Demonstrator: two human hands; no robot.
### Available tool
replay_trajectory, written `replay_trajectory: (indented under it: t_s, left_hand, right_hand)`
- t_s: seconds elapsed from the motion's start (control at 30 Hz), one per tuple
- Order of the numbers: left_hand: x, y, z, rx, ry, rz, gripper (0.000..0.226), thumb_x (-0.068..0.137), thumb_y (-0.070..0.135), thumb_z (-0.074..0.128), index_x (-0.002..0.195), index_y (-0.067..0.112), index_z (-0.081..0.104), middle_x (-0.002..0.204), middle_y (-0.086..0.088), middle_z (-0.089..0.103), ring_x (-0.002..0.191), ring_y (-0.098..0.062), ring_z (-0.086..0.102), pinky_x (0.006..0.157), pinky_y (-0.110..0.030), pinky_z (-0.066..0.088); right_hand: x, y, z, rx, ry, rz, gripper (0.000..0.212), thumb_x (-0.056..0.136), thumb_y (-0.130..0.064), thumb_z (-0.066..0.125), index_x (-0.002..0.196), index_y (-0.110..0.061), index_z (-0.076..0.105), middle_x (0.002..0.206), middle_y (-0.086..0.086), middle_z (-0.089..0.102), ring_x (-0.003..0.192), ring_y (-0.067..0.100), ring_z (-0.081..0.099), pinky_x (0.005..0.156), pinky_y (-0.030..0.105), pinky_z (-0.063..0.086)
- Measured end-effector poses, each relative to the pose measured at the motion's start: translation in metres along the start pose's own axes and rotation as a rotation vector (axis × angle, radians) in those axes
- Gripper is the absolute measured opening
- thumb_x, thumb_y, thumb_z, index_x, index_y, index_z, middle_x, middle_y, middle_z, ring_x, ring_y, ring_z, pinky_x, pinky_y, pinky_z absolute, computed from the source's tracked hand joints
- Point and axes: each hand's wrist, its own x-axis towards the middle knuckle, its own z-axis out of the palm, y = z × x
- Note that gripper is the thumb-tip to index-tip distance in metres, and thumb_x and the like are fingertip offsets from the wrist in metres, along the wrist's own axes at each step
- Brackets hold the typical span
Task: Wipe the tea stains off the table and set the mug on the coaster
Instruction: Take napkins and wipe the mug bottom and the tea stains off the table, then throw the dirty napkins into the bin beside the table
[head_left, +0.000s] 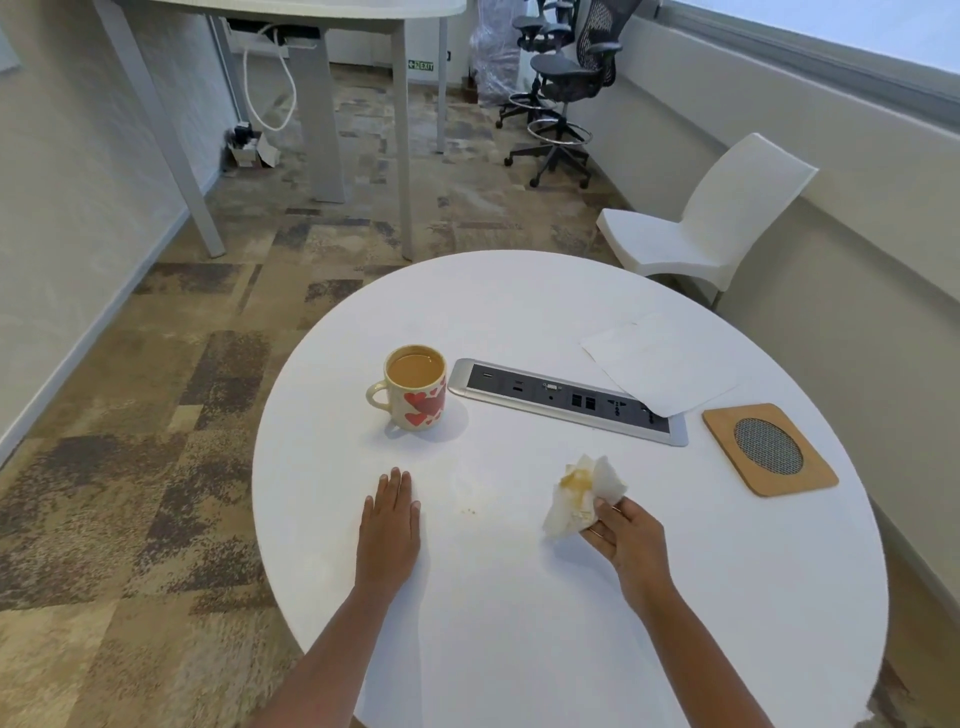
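Bright, even daylight from the right-hand window (831, 31); soft shadows, wide-angle bending at edges.

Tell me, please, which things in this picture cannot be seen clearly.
- Head view: the far end of the socket panel is covered by a paper sheet.
- The labels on its ports are too small to read.
- The right hand hides part of the stained tissue.
- The table under the flat left hand is hidden.
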Motion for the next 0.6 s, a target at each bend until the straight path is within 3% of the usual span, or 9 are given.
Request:
replay_trajectory:
  t_s: [0.13,0.27,0.47,0.6]
  left_hand:
    - [-0.004,0.020,0.002,-0.041,-0.008,0.005,0.086,0.077,0.046,-0.007,0.141,0.002,0.030,0.152,-0.014,0.030,0.143,-0.027,0.023,0.118,-0.039,0.018]
    - [-0.008,0.050,0.012,-0.076,-0.008,0.036,0.046,0.100,0.021,0.023,0.143,0.005,0.028,0.154,-0.009,0.025,0.146,-0.020,0.017,0.119,-0.032,0.012]
    - [-0.015,0.112,0.049,-0.083,-0.051,0.157,0.042,0.100,0.019,0.028,0.138,0.008,0.040,0.152,-0.006,0.033,0.145,-0.018,0.019,0.118,-0.029,0.016]
    - [-0.030,0.170,0.078,-0.099,-0.064,0.222,0.038,0.100,0.020,0.030,0.129,0.009,0.052,0.142,-0.003,0.048,0.142,-0.015,0.027,0.110,-0.026,0.028]
  right_hand:
    - [-0.005,0.000,-0.022,0.129,-0.006,0.029,0.021,0.093,0.000,0.045,0.110,-0.006,0.054,0.089,0.007,0.065,0.060,0.006,0.071,0.059,0.016,0.058]
    - [-0.007,-0.003,-0.048,0.215,0.008,0.041,0.025,0.093,0.001,0.044,0.116,-0.002,0.053,0.091,0.008,0.065,0.061,0.006,0.071,0.059,0.017,0.059]
    - [-0.007,-0.017,-0.109,0.280,0.044,0.045,0.030,0.093,-0.001,0.045,0.121,0.001,0.052,0.095,0.008,0.066,0.065,0.007,0.071,0.060,0.018,0.059]
    - [-0.009,-0.033,-0.163,0.288,0.102,0.027,0.029,0.093,-0.001,0.044,0.121,-0.001,0.052,0.093,0.007,0.066,0.072,0.011,0.070,0.061,0.018,0.059]
